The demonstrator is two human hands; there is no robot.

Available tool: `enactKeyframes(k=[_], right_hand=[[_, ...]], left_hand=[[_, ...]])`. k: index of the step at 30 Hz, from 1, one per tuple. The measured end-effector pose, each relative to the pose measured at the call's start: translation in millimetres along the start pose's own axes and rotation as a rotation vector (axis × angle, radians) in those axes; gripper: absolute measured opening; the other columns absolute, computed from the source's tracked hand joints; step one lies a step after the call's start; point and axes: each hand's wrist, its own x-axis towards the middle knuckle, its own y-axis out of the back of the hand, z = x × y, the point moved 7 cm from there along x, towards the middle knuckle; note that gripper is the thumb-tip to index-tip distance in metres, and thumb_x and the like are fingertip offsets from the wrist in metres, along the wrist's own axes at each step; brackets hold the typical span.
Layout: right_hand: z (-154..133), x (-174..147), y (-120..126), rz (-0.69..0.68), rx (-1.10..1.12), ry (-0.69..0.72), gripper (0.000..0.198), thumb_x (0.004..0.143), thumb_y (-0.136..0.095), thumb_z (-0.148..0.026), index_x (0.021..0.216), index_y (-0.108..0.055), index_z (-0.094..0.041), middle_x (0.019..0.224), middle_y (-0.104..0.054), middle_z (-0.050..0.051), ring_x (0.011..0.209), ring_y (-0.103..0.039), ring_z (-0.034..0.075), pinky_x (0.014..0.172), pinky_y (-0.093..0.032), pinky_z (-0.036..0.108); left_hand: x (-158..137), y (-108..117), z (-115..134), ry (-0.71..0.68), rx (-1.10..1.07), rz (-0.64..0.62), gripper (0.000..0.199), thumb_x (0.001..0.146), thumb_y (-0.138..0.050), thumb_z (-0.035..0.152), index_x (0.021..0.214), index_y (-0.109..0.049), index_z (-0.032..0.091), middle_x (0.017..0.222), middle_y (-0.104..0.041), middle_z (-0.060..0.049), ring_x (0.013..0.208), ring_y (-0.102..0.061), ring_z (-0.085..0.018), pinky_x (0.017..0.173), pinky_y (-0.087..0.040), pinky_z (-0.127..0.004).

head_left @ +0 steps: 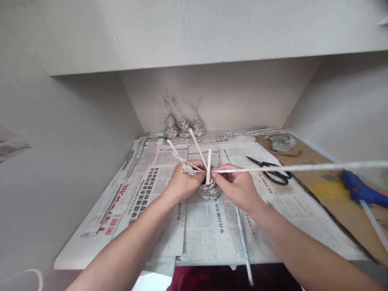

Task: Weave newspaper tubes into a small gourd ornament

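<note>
Between my hands stands a small round woven piece of rolled newspaper (pixel 209 190), with several white paper strands rising from its top. My left hand (pixel 188 178) is closed on its left side, pinching paper strands (pixel 178 155) that stick up to the left. My right hand (pixel 235 182) pinches a long rolled paper strip (pixel 297 166) close to the woven piece; the strip runs far off to the right. Another paper strip (pixel 242 238) hangs below my right hand over the table's front edge. The fingertips are partly hidden behind the strands.
Three gourd-shaped woven pieces (pixel 184 127) stand at the back wall, beside a row of long paper sticks (pixel 233 135). Black scissors (pixel 274 171) lie to the right. A blue glue gun (pixel 363 188) and a grey bundle (pixel 281 142) rest on cardboard (pixel 325 190). Newspapers (pixel 151 194) cover the table.
</note>
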Motion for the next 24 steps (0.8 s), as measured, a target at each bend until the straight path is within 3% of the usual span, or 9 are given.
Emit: enactKeyframes(k=[6, 13, 18, 24], right_hand=[[9.3, 2.7, 5.1, 0.039, 0.007, -0.050, 0.023, 0.076, -0.067, -0.038, 0.069, -0.060, -0.018, 0.067, -0.066, 0.003, 0.059, -0.058, 0.015, 0.056, -0.045, 0.026], [-14.1, -5.1, 2.7, 0.086, -0.174, 0.157, 0.006, 0.075, -0.066, -0.024, 0.079, -0.065, -0.019, 0.081, -0.068, 0.003, 0.073, -0.063, 0.017, 0.070, -0.049, 0.028], [-16.3, -8.7, -0.8, 0.091, -0.263, 0.204, 0.005, 0.082, -0.058, -0.025, 0.082, -0.057, -0.021, 0.077, -0.064, 0.001, 0.068, -0.060, 0.015, 0.064, -0.046, 0.026], [-1.6, -4.1, -2.3, 0.077, -0.112, 0.191, 0.008, 0.088, -0.053, -0.028, 0.092, -0.054, -0.021, 0.080, -0.062, 0.002, 0.070, -0.059, 0.016, 0.068, -0.046, 0.028]], left_hand=[[-1.6, -2.4, -3.5, -0.047, 0.041, 0.081, 0.025, 0.073, -0.057, 0.010, 0.091, -0.072, 0.020, 0.083, -0.073, -0.001, 0.075, -0.067, -0.016, 0.070, -0.052, -0.025], [-4.3, -2.5, -3.5, -0.090, 0.140, 0.126, 0.028, 0.070, -0.056, 0.008, 0.088, -0.072, 0.021, 0.084, -0.072, -0.001, 0.078, -0.067, -0.016, 0.070, -0.051, -0.024], [-0.1, 0.8, -7.9, -0.031, 0.106, 0.124, 0.023, 0.072, -0.054, 0.010, 0.086, -0.071, 0.017, 0.075, -0.070, -0.001, 0.067, -0.063, -0.015, 0.063, -0.049, -0.024], [2.6, 1.1, -5.5, 0.058, 0.004, 0.069, 0.016, 0.069, -0.056, 0.008, 0.080, -0.067, 0.012, 0.070, -0.067, -0.001, 0.063, -0.060, -0.013, 0.061, -0.047, -0.022]])
